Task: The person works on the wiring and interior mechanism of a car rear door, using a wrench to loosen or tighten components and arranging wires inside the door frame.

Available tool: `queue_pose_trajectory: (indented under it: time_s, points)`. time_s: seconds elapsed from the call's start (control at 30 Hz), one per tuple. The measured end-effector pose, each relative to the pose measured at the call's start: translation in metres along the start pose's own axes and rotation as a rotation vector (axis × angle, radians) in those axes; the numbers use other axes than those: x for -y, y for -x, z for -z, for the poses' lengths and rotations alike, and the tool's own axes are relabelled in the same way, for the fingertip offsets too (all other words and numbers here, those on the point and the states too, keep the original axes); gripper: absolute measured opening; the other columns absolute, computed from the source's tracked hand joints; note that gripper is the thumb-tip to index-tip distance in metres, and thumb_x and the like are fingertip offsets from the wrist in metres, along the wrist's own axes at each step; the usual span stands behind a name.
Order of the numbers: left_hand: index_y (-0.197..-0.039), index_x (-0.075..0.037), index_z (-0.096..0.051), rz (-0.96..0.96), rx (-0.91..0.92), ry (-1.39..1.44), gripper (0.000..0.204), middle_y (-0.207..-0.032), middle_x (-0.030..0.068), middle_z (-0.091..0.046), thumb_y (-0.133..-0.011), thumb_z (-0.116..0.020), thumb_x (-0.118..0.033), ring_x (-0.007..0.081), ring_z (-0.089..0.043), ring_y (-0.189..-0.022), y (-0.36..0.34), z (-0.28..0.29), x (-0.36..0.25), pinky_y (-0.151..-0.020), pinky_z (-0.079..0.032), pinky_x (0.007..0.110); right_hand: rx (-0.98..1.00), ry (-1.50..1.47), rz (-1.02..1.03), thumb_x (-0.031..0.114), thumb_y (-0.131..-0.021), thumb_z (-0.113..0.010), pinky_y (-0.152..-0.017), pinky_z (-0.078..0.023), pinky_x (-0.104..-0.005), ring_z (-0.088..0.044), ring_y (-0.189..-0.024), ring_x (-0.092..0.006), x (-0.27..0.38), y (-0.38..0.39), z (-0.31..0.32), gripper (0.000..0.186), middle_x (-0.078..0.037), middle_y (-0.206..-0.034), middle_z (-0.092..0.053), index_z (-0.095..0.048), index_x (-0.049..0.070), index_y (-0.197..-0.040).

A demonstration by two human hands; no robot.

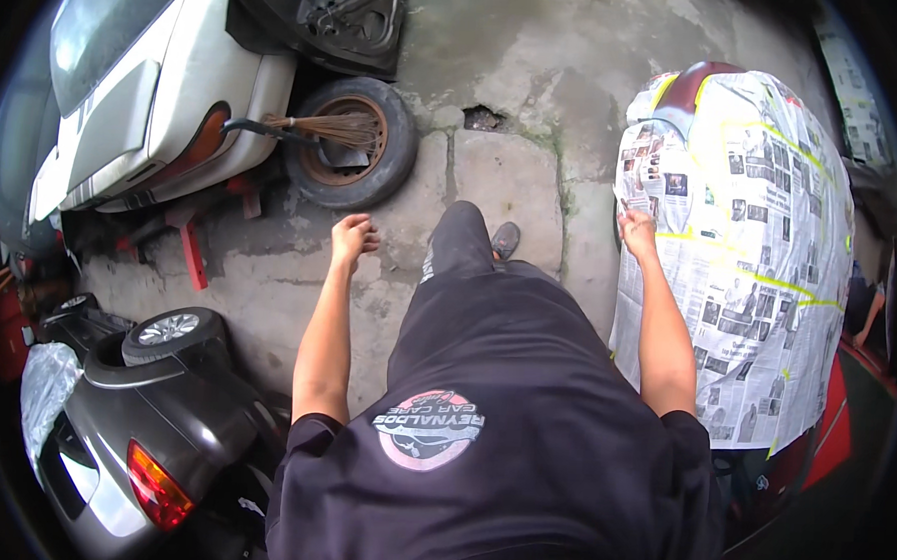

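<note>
Newspaper covering [751, 228], just beside right hand [637, 231]

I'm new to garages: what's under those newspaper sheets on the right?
A glossy dark-red surface shows in a gap at the far end; whatever lies beneath the taped newspaper sheets is hidden.

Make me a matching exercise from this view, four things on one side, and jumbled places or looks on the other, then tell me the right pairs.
Column one
1. Newspaper covering
2. Broom
3. Left hand
4. Right hand

Column two
A. Out over the grey floor, away from the newspaper
B. Crossed by yellow strips
C. At the newspaper's left edge in this view
D. Over the wheel with the brown rim

Right pairs: 1-B, 2-D, 3-A, 4-C
</note>
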State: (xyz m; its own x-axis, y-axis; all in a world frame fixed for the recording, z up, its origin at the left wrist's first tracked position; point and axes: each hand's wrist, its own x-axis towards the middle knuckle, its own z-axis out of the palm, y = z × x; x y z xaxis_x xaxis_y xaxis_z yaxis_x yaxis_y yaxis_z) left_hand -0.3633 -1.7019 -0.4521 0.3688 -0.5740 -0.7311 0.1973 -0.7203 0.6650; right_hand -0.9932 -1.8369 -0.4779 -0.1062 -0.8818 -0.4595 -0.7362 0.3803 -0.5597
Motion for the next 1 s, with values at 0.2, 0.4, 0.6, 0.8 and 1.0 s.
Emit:
queue_pose_trajectory:
  time_s: [0.2,0.4,0.6,0.8,1.0]
  points:
    - [-0.127,0.004,-0.060,-0.180,0.206,-0.117,0.031,-0.097,0.0131,-0.072,-0.097,-0.062,-0.005,0.0188,-0.070,-0.071,-0.095,-0.164,-0.089,-0.059,-0.059,0.032,0.031,-0.028,0.090,0.019,-0.094,-0.062,-0.064,-0.052,-0.0394,-0.069,-0.065,-0.0240,0.105,-0.069,0.014,0.024,-0.015,-0.072,-0.069,-0.073,0.000,-0.102]
    - [-0.141,-0.002,-0.057,-0.174,0.228,-0.208,0.048,-0.101,0.0149,-0.074,-0.094,-0.064,-0.005,0.0204,-0.071,-0.073,-0.193,-0.246,-0.133,-0.059,-0.059,0.034,0.202,0.153,-0.002,0.016,-0.092,-0.063,-0.065,-0.052,-0.0409,-0.069,-0.066,-0.0285,0.088,-0.092,0.017,0.019,-0.018,-0.072,-0.069,-0.072,0.000,-0.093]
    - [-0.132,-0.013,-0.069,-0.022,0.104,-0.697,0.047,-0.118,0.0183,-0.075,-0.086,-0.074,-0.021,0.0369,-0.068,-0.118,-0.261,-0.240,-0.144,-0.102,-0.052,0.047,0.047,-0.016,-0.167,0.022,-0.098,-0.063,-0.048,-0.043,-0.0335,-0.056,-0.050,-0.0150,0.078,-0.132,0.041,0.022,-0.003,-0.059,-0.061,-0.070,0.004,-0.087]
    - [-0.118,-0.008,-0.076,-0.015,0.151,-0.593,0.035,-0.091,0.0182,-0.077,-0.085,-0.071,-0.018,0.0280,-0.076,-0.077,-0.292,-0.218,-0.214,-0.075,-0.061,0.041,0.098,-0.043,-0.191,0.019,-0.097,-0.062,-0.041,-0.038,-0.0317,-0.052,-0.044,-0.0137,0.097,-0.212,0.039,0.021,-0.003,-0.057,-0.059,-0.070,0.003,-0.085]
    - [-0.115,-0.004,-0.077,0.005,0.009,-0.434,0.032,-0.085,0.0117,-0.077,-0.086,-0.065,-0.011,0.0191,-0.072,-0.065,-0.329,-0.218,-0.265,-0.059,-0.059,0.036,0.262,0.025,-0.123,0.018,-0.094,-0.066,-0.052,-0.047,-0.0350,-0.060,-0.051,-0.0164,0.176,-0.367,0.067,0.019,-0.008,-0.061,-0.064,-0.074,0.002,-0.090]
